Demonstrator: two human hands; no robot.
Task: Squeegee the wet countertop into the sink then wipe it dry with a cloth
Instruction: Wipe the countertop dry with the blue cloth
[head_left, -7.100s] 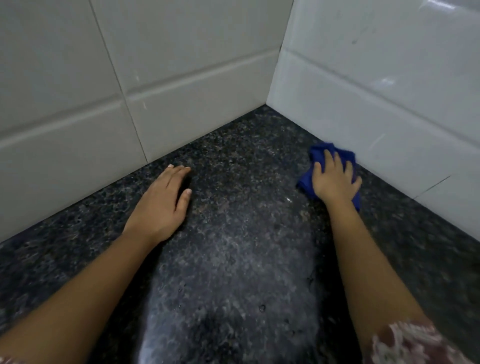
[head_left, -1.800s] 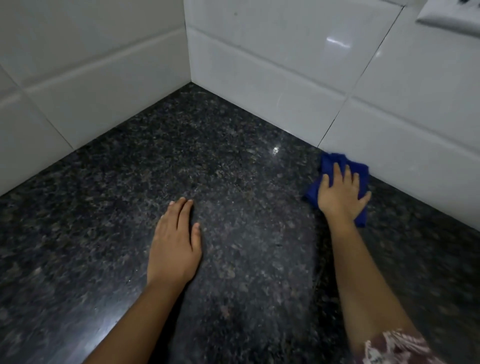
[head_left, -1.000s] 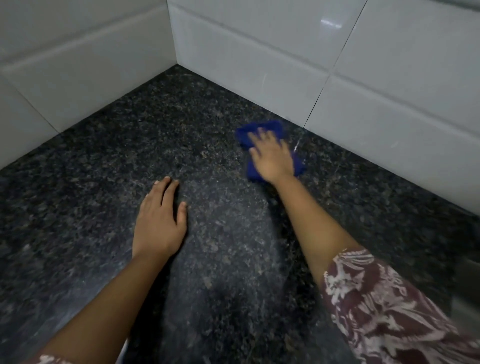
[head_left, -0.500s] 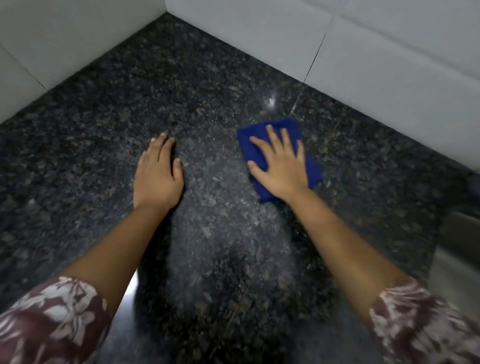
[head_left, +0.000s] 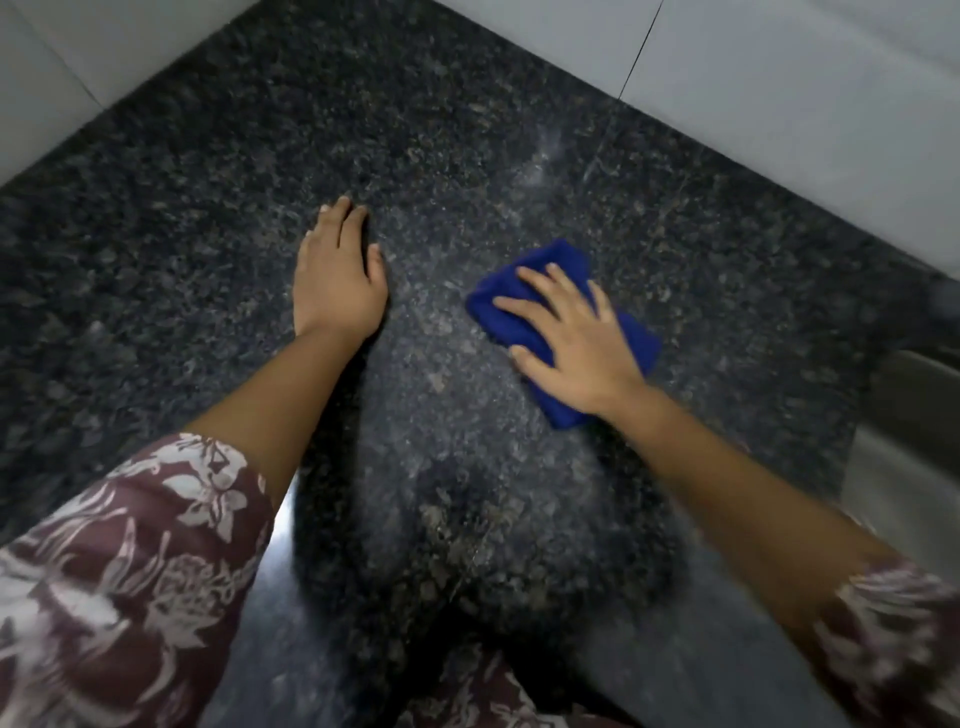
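Observation:
A folded blue cloth lies flat on the dark speckled granite countertop, right of centre. My right hand presses down on the cloth with fingers spread, covering its middle. My left hand rests palm-down on the bare stone to the left, fingers together, holding nothing. A faint pale smear shows on the stone beyond the cloth. No squeegee is in view.
White wall tiles meet the countertop along the back right, and more tiles close the back left corner. A steel sink rim shows at the right edge. My patterned sleeves fill the lower corners.
My right hand has dragged the blue cloth from the right wall toward me and the counter's middle. My left hand stays planted. The view has tilted down, bringing the sink edge in.

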